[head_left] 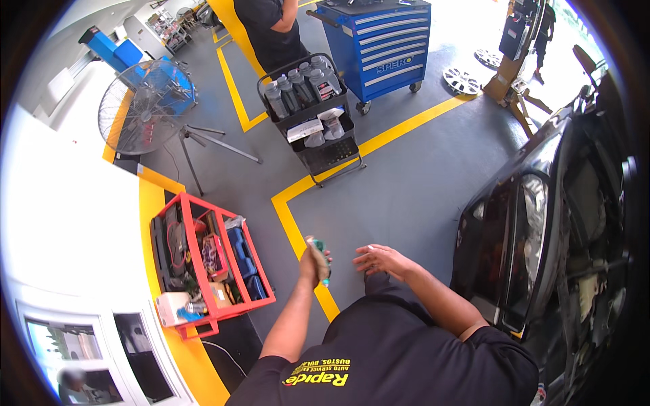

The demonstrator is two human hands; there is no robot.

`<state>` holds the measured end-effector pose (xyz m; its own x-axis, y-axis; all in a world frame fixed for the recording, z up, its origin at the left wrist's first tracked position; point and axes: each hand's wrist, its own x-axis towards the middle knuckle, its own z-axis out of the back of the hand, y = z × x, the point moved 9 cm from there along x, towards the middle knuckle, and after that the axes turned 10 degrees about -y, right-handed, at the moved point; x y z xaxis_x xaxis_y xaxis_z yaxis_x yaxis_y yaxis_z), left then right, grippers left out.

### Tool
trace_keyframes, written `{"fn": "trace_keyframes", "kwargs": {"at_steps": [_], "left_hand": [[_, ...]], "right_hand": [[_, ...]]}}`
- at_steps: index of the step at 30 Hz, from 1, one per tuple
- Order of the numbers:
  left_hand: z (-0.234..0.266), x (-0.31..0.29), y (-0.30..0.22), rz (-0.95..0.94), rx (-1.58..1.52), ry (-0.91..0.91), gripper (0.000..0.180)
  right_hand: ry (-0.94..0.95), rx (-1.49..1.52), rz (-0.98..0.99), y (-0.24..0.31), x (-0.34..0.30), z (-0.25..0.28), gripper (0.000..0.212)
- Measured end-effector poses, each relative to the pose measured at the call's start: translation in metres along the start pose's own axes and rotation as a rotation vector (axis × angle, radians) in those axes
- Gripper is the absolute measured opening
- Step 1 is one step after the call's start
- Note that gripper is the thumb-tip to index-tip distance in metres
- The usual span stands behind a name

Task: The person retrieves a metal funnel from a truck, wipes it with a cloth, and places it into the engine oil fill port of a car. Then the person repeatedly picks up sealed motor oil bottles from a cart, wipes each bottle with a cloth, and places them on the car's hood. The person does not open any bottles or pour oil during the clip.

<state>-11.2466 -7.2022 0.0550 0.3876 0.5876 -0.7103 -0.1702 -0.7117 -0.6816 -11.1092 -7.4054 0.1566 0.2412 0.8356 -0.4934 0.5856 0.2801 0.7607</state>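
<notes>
My left hand (pixel 311 266) is closed around a small teal-and-white object (pixel 319 245). Parts of it stick out above and below the fingers, and its exact kind is hard to make out. To the right, my right hand (pixel 384 260) hangs in the air in front of my body, fingers stretched and slightly apart, holding nothing. Both hands are over the grey floor (pixel 379 210), apart from each other.
At the left stands a red tool cart (pixel 261 274) full of tools. Ahead are a black rolling cart (pixel 308 116) with several bottles, a blue tool chest (pixel 379 61), a person (pixel 267 34) and a pedestal fan (pixel 145 115). A dark car (pixel 501 230) with its front exposed flanks my right.
</notes>
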Motion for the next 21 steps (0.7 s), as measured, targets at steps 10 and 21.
{"fn": "trace_keyframes", "kwargs": {"at_steps": [10, 21], "left_hand": [[-0.061, 0.139, -0.249, -0.091, -0.433, 0.332, 0.040], [-0.159, 0.495, -0.449, -0.278, -0.032, 0.778, 0.028]], "right_hand": [[-0.440, -0.278, -0.061, 0.172, 0.225, 0.157, 0.048], [-0.983, 0.296, 0.050, 0.311, 0.510, 0.274, 0.065]]}}
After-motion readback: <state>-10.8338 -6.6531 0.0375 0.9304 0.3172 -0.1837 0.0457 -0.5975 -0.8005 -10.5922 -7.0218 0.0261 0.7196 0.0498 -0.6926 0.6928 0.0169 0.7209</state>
